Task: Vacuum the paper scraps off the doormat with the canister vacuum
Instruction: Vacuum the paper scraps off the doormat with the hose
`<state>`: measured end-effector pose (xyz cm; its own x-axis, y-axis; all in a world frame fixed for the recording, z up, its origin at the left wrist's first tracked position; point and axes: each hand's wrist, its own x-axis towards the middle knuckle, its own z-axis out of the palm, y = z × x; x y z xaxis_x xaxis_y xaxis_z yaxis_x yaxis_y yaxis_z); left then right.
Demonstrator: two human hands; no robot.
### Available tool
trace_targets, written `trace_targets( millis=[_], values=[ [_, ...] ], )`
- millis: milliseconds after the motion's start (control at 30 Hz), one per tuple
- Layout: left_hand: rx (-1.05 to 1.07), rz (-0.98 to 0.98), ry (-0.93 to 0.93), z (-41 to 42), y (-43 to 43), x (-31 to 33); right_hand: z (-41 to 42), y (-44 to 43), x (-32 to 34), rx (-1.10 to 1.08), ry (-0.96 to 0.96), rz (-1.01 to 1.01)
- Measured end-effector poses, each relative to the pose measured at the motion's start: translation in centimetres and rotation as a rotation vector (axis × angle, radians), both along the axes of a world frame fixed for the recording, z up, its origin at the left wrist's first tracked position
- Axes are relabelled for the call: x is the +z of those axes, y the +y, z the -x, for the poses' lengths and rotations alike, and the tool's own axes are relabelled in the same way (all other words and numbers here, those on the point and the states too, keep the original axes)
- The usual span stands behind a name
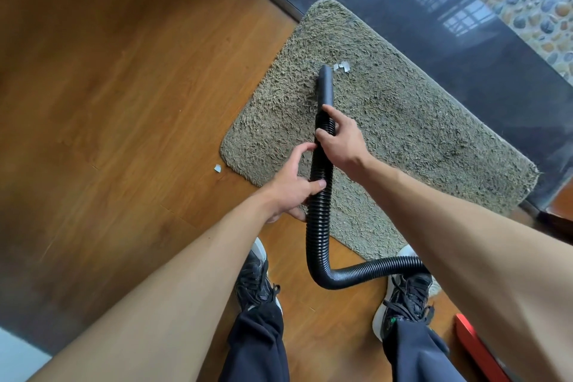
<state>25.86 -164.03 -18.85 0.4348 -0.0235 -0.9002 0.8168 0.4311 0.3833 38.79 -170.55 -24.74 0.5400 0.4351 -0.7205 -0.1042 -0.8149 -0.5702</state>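
No readable text, no labels, no brands, no numbers

Your kit: bare arms, dark trousers, black trainers.
No sleeves reach your forearms (173,273), and your left hand (291,192) and right hand (341,139) carry no gloves, rings or watch. Your trousers (257,347) are dark navy, loose at the cuffs. Your trainers (255,279) are black with black laces and white soles; a small green mark shows on the right one.
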Motion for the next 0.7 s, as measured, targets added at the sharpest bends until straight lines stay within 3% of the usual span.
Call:
trace_targets(
  millis=[433, 700],
  values=[
    [-0.098, 0.055, 0.007, 1.1, -2.4, 1.6, 1.7, -4.2, 1.5, -0.161, 0.147, 0.016],
    [-0.030, 0.021, 0.024, 2.4, -1.3, 1.6, 2.6, -1.8, 1.5, -0.060, 0.105, 0.017]
  ],
)
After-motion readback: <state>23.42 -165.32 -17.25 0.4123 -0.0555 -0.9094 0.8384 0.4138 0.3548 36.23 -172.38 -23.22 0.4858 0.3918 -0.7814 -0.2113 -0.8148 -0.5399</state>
